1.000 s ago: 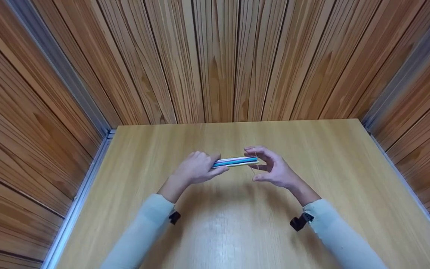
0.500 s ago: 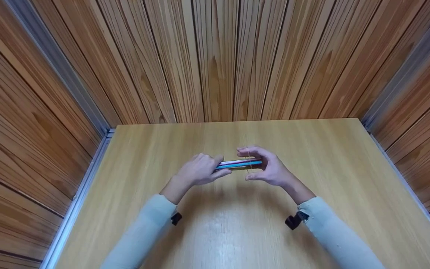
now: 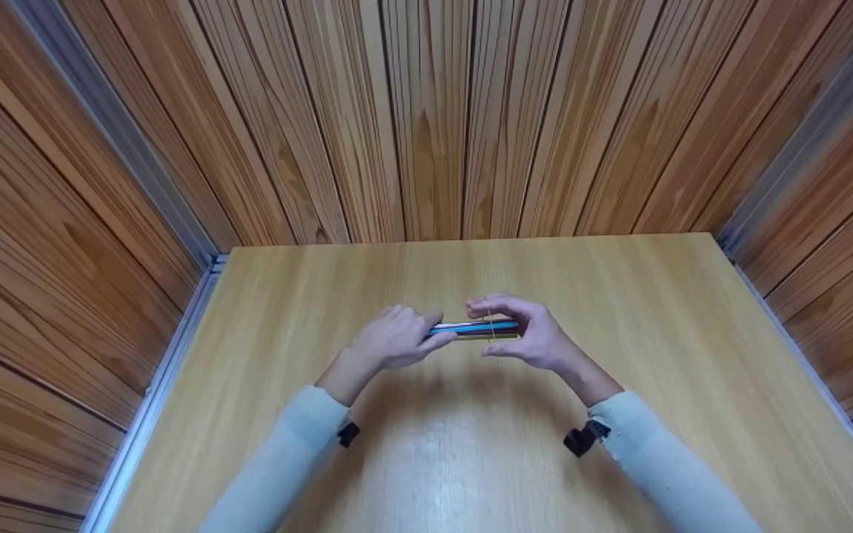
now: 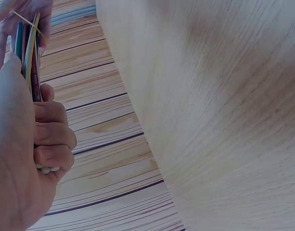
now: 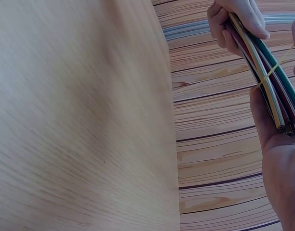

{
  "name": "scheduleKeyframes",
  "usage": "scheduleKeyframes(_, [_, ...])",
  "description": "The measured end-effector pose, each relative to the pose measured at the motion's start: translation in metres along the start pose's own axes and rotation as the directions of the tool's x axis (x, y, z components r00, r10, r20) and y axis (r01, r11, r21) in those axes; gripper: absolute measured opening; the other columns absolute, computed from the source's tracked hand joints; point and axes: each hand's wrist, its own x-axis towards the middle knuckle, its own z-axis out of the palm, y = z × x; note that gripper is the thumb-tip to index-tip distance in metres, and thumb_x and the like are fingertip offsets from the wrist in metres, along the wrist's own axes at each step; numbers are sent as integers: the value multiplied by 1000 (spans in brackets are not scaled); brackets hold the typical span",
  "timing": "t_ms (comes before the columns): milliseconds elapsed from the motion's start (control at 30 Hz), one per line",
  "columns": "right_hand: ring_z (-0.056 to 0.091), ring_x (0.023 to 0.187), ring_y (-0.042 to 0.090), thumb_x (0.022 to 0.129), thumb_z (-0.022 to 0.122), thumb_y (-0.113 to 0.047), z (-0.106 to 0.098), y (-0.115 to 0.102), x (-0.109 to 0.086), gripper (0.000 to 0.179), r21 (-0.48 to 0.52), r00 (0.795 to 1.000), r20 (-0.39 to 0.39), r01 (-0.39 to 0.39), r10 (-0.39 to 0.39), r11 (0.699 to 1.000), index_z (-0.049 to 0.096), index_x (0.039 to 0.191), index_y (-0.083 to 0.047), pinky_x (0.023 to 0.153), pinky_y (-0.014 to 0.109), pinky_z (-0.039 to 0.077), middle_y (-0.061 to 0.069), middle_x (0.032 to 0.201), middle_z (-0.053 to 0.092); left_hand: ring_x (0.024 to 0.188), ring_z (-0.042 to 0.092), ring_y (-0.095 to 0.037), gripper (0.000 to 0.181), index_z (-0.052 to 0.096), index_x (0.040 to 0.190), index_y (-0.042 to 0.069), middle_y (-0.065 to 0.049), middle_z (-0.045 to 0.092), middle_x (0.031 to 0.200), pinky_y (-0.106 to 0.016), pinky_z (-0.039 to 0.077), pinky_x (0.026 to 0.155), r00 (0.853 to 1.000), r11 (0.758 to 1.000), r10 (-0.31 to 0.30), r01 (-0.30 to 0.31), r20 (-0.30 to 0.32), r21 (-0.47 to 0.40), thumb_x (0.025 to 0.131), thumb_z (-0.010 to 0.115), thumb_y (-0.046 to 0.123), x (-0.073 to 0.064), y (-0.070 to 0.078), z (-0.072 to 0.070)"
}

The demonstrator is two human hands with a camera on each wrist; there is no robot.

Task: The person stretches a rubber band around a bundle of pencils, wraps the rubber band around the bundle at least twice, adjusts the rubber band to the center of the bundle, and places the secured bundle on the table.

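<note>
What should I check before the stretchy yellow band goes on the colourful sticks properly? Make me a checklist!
1. Left hand has a firm hold on the coloured sticks: ok, its fingers are curled round them.
2. Right hand has the yellow band stretched wide: ok, its fingers and thumb are spread apart.
3. The sticks poke through the band: ok, it seems, as the band crosses them in the head and wrist views.
4. The band sits snug on the sticks: not ok, it is held stretched.
5. The stick ends line up: cannot tell, the hands hide some.
</note>
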Motion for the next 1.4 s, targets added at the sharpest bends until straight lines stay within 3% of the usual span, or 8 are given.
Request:
scheduleKeyframes(100, [72,135,9,91,94,-11,1,-2,1,59,-4,1000,-8,-3,3,1000,72,144,1,111,24,60,-7,144,77,62,50,-15,58,67,121,9,1,53,75,-26,35,59,1000,1000,-1,1,6,8,115,48,63,0,0,1])
scheduleKeyframes(300, [76,131,10,89,91,4,3,-6,3,55,0,1000,-30,-6,6,1000,73,141,4,102,29,66,26,143,74,62,52,-14,58,68,125,9,0,56,77,-23,38,57,1000,999,-5,4,29,37,114,50,64,0,1,7])
scheduleKeyframes(367, [77,130,11,90,89,7,3,-7,3,53,5,999,-36,6,-6,1000,73,140,6,100,31,67,26,144,74,61,52,-14,58,68,126,10,0,56,77,-23,38,56,999,999,-6,5,41,46,114,51,64,0,1,9])
scheduleKeyframes(600, [82,121,8,91,82,16,4,-13,10,43,13,986,-123,113,-110,994,76,133,11,102,27,65,1,137,83,58,47,-12,54,67,125,12,2,51,75,-23,35,54,997,998,-3,-1,75,59,115,50,63,-1,-1,20])
scheduleKeyframes(800, [84,116,8,101,72,13,2,-29,25,26,90,974,-170,166,-149,982,73,126,20,96,29,67,-3,129,84,56,45,-11,54,67,124,12,4,49,72,-22,34,53,998,999,5,-8,56,41,115,50,62,-1,-2,27])
scheduleKeyframes(1033, [84,113,6,106,70,3,7,-30,24,23,132,984,-121,143,-127,981,74,118,22,94,26,66,-9,121,85,58,46,-12,55,68,126,9,3,49,74,-22,34,55,999,1000,-13,12,32,26,116,50,61,3,-7,22])
scheduleKeyframes(1233, [85,111,11,102,72,11,21,-31,14,13,120,970,-56,244,-239,962,80,110,18,93,25,67,17,112,87,56,41,-13,56,69,127,5,2,46,71,-24,31,54,997,997,-72,73,-20,24,115,55,58,2,-22,16])
scheduleKeyframes(1400, [85,113,10,96,73,20,30,-32,6,18,82,933,2,359,-360,930,84,108,11,97,26,66,30,106,83,54,39,-14,56,69,120,3,3,41,67,-25,29,53,993,994,-102,104,-60,35,115,55,58,3,-34,10])
